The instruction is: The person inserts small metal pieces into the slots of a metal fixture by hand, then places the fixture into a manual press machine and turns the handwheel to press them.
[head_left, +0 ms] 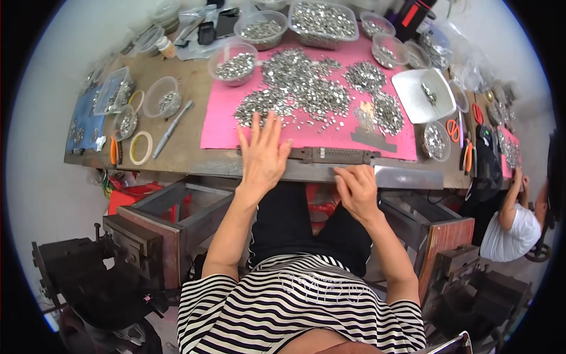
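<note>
My left hand (262, 156) lies palm down with its fingers spread, the fingertips at the near edge of a heap of small silvery metal pieces (306, 85) on a pink mat (219, 127). At the bench's front edge my right hand (358, 190) has its fingers curled together; whatever they may hold is hidden. Between the hands runs a narrow dark metal bar (348, 156), with a short row of small bright pieces (322, 153) on it. A flat shiny metal strip (410, 177) extends to the right of my right hand.
Plastic tubs of metal pieces (323, 22) line the back. A white tray (407, 88) stands at right, near orange-handled scissors (452, 130) and pliers (469, 156). At left lie a tape roll (141, 147) and a grey pen-like tool (172, 130). Another person (513, 227) works at far right.
</note>
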The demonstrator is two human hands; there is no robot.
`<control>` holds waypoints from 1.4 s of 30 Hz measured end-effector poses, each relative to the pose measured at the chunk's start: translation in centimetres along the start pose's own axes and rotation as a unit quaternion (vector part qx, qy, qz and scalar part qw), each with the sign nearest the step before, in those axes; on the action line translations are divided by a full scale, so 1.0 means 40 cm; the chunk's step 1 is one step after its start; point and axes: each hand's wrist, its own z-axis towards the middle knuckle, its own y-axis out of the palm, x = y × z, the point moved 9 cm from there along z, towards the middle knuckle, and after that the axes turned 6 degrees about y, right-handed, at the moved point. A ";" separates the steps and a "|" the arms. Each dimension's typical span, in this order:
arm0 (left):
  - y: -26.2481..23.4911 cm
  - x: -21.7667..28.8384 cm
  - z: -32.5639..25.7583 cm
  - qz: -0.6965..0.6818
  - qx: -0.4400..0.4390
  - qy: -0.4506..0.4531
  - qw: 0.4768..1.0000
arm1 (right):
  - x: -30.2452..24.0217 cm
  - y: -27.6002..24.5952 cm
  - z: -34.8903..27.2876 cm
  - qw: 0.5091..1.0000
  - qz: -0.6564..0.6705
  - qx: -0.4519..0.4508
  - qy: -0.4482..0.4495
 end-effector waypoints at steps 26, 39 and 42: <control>-0.096 -0.061 0.044 -0.125 0.085 -0.023 0.988 | 0.031 0.177 0.258 0.990 -0.093 -0.106 -0.027; -0.062 -0.076 0.062 -0.109 -0.015 0.009 0.994 | 0.036 0.156 0.277 0.994 -0.064 -0.086 -0.035; -0.047 -0.079 0.065 -0.111 -0.016 0.006 0.994 | -0.012 0.175 0.278 0.994 -0.022 -0.097 -0.048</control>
